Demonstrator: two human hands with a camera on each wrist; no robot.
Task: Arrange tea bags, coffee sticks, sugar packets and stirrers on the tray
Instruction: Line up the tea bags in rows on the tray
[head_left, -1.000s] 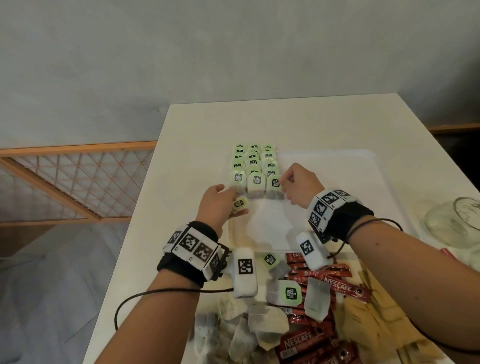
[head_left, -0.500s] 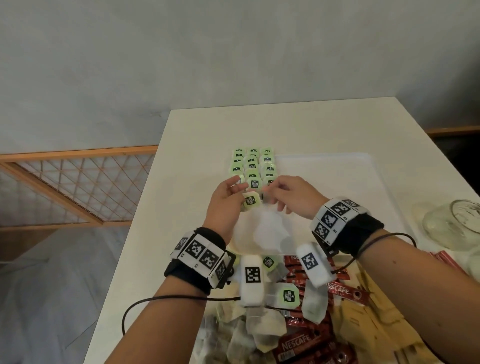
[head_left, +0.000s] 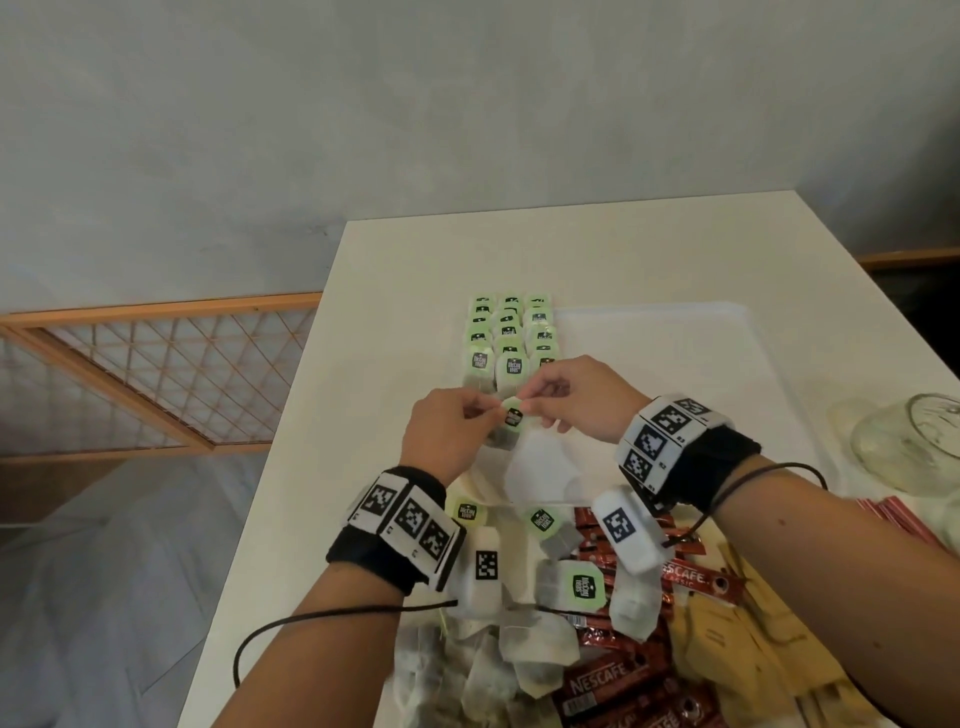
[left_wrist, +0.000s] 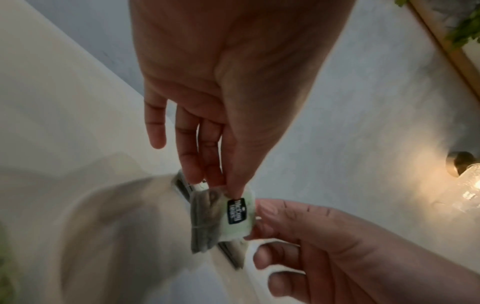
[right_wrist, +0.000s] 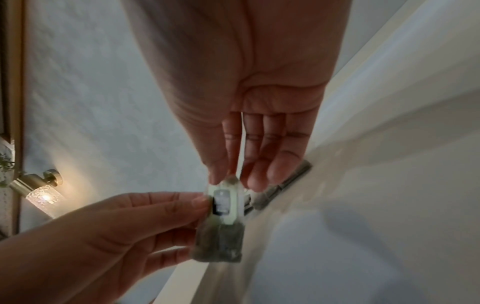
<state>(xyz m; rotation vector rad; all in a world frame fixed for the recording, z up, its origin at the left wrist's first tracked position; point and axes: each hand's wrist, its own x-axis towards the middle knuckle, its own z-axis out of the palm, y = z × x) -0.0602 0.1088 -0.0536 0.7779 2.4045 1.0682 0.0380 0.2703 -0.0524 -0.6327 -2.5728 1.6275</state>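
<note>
One tea bag (head_left: 511, 422) with a pale green tag hangs between both hands above the near left part of the white tray (head_left: 675, 332) — the tag's black label is too blurred to read here. The left hand (head_left: 447, 441) pinches it with thumb and fingertips; the right hand (head_left: 582, 400) pinches the tag's other edge, its remaining fingers loosely extended. Beyond, three columns of tea bags (head_left: 509, 338) lie on the tray's far left, tags reading "McCoy teas". Near the person, loose tea bags (head_left: 540, 639), red "NESCAFE" coffee sticks (head_left: 613, 686) and tan sugar packets (head_left: 737, 644) are heaped — too jumbled to count.
</note>
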